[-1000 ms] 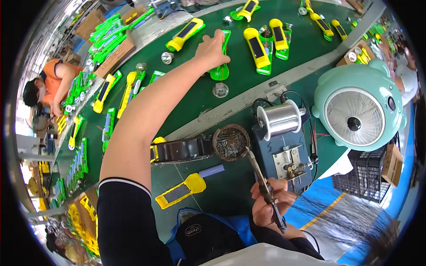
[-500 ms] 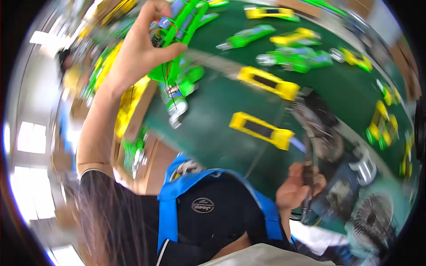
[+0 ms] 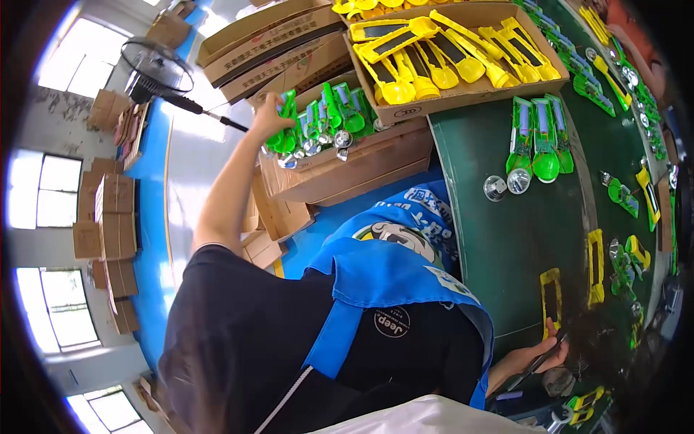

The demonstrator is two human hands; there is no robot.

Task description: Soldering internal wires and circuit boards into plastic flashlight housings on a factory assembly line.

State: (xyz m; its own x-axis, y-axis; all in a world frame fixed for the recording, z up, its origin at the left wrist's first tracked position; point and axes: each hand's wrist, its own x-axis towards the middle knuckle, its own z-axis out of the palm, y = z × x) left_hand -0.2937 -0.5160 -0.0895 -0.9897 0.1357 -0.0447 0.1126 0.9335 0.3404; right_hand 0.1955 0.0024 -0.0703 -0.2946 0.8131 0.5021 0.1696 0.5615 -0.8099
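My left hand [image 3: 269, 119] reaches out over an open cardboard box at the far left. Its fingers are closed round a green plastic lamp housing [image 3: 288, 106]. Beside it stand several similar green lamp housings [image 3: 330, 108] with purple cells and silver reflectors. At the lower right, my right hand [image 3: 531, 362] grips a slim dark tool [image 3: 543, 353] whose kind I cannot make out. Just beyond those fingertips lies a yellow frame [image 3: 551, 296] on the green bench, with a second yellow frame [image 3: 596, 267] to its right.
A carton of yellow lamp frames [image 3: 452, 58] stands at the bench corner. Three green housings [image 3: 542, 137] lie near it, beside a loose silver reflector [image 3: 494, 188]. A black fan [image 3: 155, 69] stands at the far left. More parts line the bench's right side.
My view has swung left. My left hand, with green lamp housing, has moved from above the bench to the cardboard box. The right hand still holds the dark tool.
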